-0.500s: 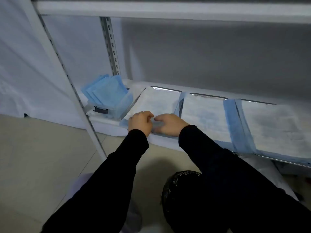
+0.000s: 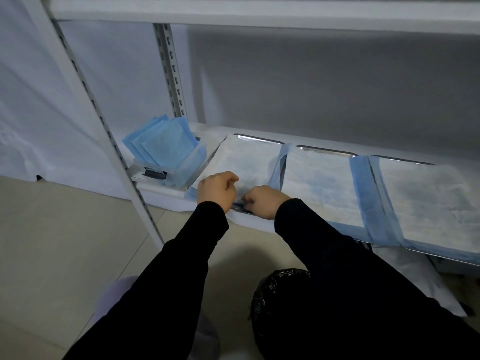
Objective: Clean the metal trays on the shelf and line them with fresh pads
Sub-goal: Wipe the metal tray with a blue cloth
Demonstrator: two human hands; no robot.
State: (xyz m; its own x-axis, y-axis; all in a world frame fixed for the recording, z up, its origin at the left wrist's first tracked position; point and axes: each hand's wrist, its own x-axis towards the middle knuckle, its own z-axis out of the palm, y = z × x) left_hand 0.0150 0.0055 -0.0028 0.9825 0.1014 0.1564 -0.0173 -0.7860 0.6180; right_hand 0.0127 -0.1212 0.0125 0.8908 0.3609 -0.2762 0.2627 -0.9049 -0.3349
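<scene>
Three metal trays stand side by side on the low white shelf, each lined with a white pad with blue edges. My left hand [image 2: 217,190] and my right hand [image 2: 265,200] are curled at the front edge of the left tray [image 2: 259,139], pinching the near edge of its pad [image 2: 244,162] against the dark tray rim. The middle tray [image 2: 327,150] and the right tray [image 2: 405,160] lie to the right, their pads flat. A clear box of folded blue pads [image 2: 166,149] sits at the shelf's left end.
A slotted white shelf upright [image 2: 109,136] slants down just left of my left arm. An upper shelf board [image 2: 259,14] hangs overhead. A bin lined with a black bag [image 2: 275,289] stands on the tiled floor under my right arm.
Both hands have drawn slightly toward the tray's front edge, fingers curled tighter on the pad's edge. A strip of dark tray rim shows between them.
</scene>
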